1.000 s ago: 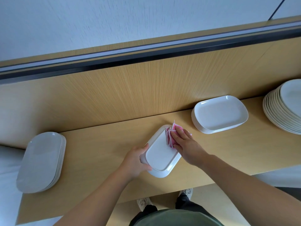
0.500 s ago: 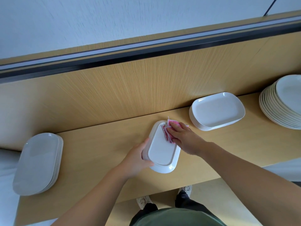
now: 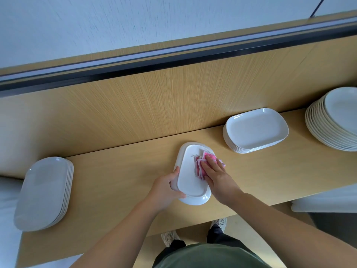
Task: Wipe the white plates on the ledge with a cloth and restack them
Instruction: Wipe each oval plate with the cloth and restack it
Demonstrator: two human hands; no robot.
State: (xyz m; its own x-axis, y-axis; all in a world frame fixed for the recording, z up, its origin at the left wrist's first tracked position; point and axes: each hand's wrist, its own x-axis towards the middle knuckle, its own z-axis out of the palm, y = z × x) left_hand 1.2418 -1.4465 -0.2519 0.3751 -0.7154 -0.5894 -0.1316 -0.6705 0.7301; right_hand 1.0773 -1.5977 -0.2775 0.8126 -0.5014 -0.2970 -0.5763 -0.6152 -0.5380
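In the head view, a smooth, pale wooden ledge (image 3: 116, 180) runs across the middle of the frame, backed by a panel (image 3: 154, 105) of finely streaked wood grain. At the centre, a glossy white plate (image 3: 190, 182), rectangular with rounded corners, lies on the ledge. Its left edge is gripped by the left hand (image 3: 166, 190), fingers curled round the rim. A folded pink cloth (image 3: 200, 167) of woven texture is pressed onto the plate's upper right part by the right hand (image 3: 216, 178), fingers laid out straight over it. A stack (image 3: 255, 130) of like plates is seen to the right, round plates (image 3: 336, 120) at the far right edge, and oval plates (image 3: 44, 192) at lower left.
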